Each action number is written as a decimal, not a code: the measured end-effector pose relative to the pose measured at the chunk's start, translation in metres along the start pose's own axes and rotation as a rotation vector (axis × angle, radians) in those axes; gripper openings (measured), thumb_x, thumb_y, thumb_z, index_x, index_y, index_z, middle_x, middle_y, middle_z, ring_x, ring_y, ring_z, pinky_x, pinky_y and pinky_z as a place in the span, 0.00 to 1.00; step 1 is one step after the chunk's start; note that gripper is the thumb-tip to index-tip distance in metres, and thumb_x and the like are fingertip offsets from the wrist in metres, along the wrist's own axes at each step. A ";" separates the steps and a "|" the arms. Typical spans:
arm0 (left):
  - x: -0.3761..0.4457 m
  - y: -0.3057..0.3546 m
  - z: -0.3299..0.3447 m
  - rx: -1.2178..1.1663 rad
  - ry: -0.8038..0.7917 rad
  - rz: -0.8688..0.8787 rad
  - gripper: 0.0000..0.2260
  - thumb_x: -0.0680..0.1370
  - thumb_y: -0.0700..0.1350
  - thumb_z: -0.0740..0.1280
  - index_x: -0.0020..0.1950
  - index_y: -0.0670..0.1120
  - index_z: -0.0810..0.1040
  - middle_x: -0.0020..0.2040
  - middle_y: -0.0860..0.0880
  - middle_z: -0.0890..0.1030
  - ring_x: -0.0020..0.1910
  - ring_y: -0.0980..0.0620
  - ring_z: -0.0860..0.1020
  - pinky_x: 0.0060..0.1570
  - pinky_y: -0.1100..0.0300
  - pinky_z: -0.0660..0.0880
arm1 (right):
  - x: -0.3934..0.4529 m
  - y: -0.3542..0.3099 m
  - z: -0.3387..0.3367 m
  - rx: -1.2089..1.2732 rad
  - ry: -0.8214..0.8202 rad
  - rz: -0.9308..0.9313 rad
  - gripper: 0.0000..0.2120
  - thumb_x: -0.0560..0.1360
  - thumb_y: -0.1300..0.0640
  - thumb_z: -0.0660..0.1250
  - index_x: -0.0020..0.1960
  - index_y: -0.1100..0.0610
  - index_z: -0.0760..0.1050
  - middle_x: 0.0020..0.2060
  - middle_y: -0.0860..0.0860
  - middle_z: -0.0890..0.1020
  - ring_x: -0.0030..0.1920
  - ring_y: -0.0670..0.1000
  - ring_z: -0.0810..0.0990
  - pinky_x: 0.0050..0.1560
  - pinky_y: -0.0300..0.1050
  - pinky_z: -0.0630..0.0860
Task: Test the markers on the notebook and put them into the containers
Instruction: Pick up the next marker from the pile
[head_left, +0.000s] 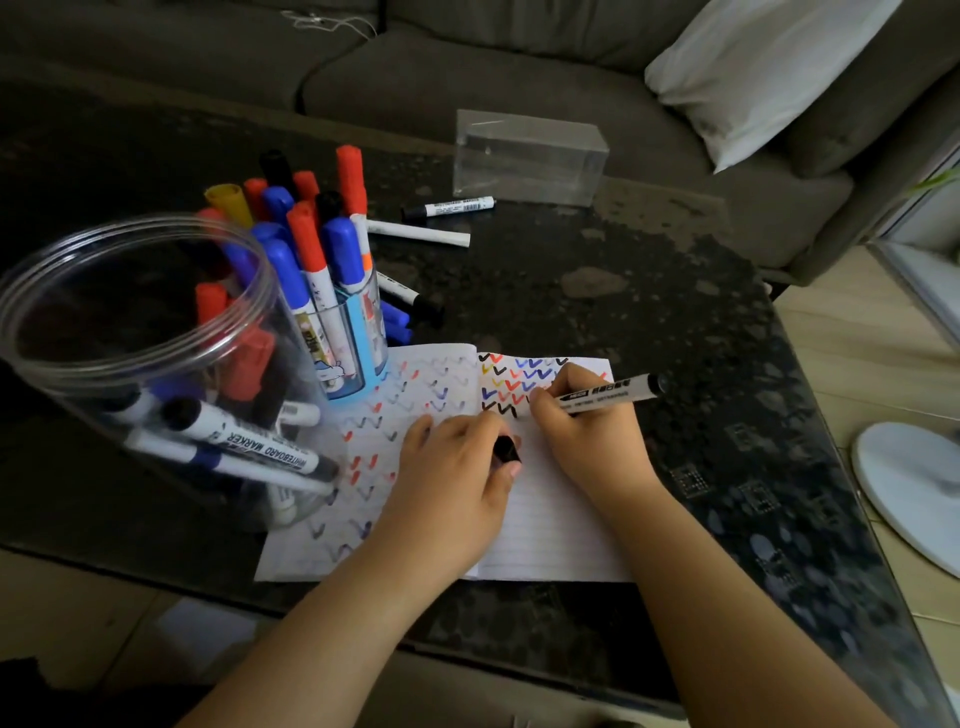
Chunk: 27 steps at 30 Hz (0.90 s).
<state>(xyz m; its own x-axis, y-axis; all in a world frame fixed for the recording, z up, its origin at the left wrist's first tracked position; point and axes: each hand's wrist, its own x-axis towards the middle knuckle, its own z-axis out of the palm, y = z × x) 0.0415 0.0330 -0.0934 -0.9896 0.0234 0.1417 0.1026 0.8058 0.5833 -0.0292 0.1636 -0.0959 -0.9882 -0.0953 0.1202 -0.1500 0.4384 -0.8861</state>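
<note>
Two hands (457, 467), three containers (156, 332), one notebook (545, 519).

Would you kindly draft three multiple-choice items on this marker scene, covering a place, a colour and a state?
1. Where does the clear rectangular box stand?
A. on the notebook
B. on the table's far side
C. inside the jar

2. What colour is the cap in the left hand?
A. black
B. red
C. yellow

3. What is the right hand doing?
A. resting empty
B. gripping a marker over the notebook
C. lifting the jar

Key: 1 B, it stands beyond the loose markers near the sofa; 2 A, the black cap shows between the fingers; 3 B, the marker tip meets the notebook.
</note>
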 end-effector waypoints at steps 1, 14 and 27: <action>0.000 0.001 -0.001 -0.001 0.002 0.000 0.06 0.78 0.49 0.61 0.54 0.53 0.69 0.59 0.55 0.76 0.60 0.56 0.70 0.69 0.52 0.57 | -0.001 -0.001 0.000 0.006 0.003 0.009 0.11 0.74 0.62 0.68 0.36 0.65 0.71 0.27 0.48 0.73 0.27 0.41 0.69 0.28 0.31 0.66; 0.000 0.015 -0.019 -0.428 0.044 -0.278 0.05 0.77 0.49 0.65 0.52 0.55 0.76 0.49 0.60 0.77 0.49 0.63 0.73 0.47 0.70 0.71 | -0.010 -0.017 -0.021 0.327 0.076 0.239 0.11 0.76 0.52 0.66 0.43 0.61 0.74 0.27 0.48 0.74 0.27 0.43 0.70 0.32 0.38 0.69; -0.047 0.045 -0.067 -1.316 0.108 -0.473 0.08 0.75 0.34 0.64 0.48 0.43 0.81 0.38 0.46 0.84 0.41 0.52 0.82 0.46 0.60 0.75 | -0.082 -0.097 -0.052 0.518 -0.066 0.078 0.12 0.79 0.58 0.60 0.37 0.61 0.69 0.24 0.52 0.75 0.27 0.47 0.69 0.30 0.39 0.67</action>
<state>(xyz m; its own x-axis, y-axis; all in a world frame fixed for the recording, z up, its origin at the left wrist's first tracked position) 0.0990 0.0287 -0.0200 -0.9501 -0.1844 -0.2516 -0.1567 -0.4152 0.8961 0.0647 0.1758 0.0035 -0.9892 -0.1434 0.0318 -0.0246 -0.0516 -0.9984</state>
